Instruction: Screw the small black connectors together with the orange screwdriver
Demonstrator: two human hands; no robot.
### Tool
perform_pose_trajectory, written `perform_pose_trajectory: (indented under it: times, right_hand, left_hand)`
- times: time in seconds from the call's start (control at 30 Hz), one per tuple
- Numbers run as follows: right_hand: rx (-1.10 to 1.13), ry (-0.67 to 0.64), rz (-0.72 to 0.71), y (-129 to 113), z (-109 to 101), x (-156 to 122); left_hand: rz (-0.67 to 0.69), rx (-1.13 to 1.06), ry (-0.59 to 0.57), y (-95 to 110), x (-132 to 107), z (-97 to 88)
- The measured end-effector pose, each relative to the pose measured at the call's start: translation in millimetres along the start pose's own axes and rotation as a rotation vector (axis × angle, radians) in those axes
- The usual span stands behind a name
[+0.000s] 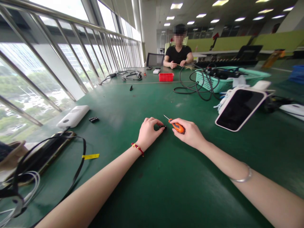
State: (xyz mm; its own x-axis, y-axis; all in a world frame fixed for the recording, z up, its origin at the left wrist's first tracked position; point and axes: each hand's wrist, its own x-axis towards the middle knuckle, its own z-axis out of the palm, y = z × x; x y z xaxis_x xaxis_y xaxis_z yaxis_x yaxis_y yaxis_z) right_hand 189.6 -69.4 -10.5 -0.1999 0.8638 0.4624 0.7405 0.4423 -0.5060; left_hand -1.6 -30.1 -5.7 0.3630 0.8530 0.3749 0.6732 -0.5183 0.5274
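Between thumb and fingertips, my left hand (150, 131) pinches a small black part (162, 127) low over the green table; its exact kind is too small to make out. My right hand (188, 130) is wrapped round the orange and grey handle of a screwdriver (178, 127). The thin metal shaft points up and to the left, its tip clear of the black part. Left of my left hand, a small black piece (94, 119) lies on the table.
A phone (241, 107) leans at the right, before a teal basket (228, 84) with cables. Farther back are a red tray (166, 77) and a seated person (178, 52). A white device (74, 116) and a black strap (83, 152) lie left, beside the railing.
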Motion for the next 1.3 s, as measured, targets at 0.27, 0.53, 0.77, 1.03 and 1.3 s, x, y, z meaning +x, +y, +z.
perform_pose_trajectory:
  times: [0.27,0.53,0.77,1.03,1.3]
  right_hand:
    - [-0.017,-0.005,-0.014,2,1,0]
    - [-0.135,-0.057,0.030,4,6,5]
    - [-0.226,-0.101,0.012,-1,15,11]
    - [-0.275,-0.110,-0.027,-6,13,8]
    - [-0.290,-0.105,-0.043,-4,14,8]
  left_hand:
    - [0.002,0.017,-0.011,-2,0,1.3]
    - [0.039,-0.021,-0.036,0,-1,-0.2]
    - [0.070,-0.070,-0.066,-1,-1,0.9]
    - [0.006,-0.180,-0.087,-3,0,-0.8]
    - [-0.001,-0.191,-0.096,-1,-1,-1.5]
